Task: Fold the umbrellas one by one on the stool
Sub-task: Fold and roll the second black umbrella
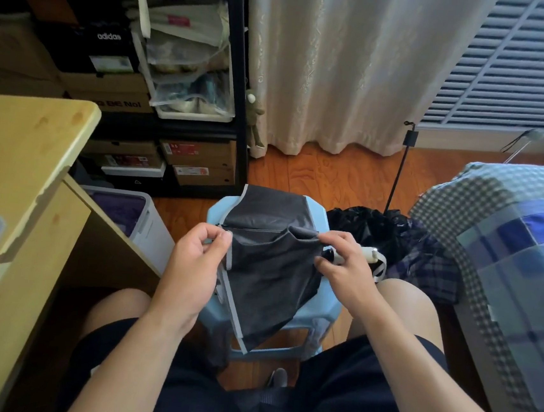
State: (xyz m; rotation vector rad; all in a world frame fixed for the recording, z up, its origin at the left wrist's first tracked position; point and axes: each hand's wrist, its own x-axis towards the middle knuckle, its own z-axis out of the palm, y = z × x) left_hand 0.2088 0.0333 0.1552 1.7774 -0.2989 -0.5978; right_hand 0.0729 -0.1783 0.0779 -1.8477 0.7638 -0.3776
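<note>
Umbrella (268, 265) cloth sprawls over the stool (327, 306) between my knees, my left hand (192, 264) and right hand (344, 266) each pinching a pleat at its rib, and slack fabric could slide off if either pinch slips.

stool (327, 307) dead centre between the knees, umbrella (271, 272) draped on it, overhanging toward 6; left hand (192, 264) pinches the umbrella edge at 9, right hand (344, 266) pinches it at 3, handle (370, 253) sticking out just past the right hand; desk (17, 181) at 9; storage bin (149, 224) between desk and stool; shelf rack (176, 80) at 11; curtain (337, 62) at 12; bag (378, 226) on the floor at 2, touching the bed (509, 245) at 3
</note>
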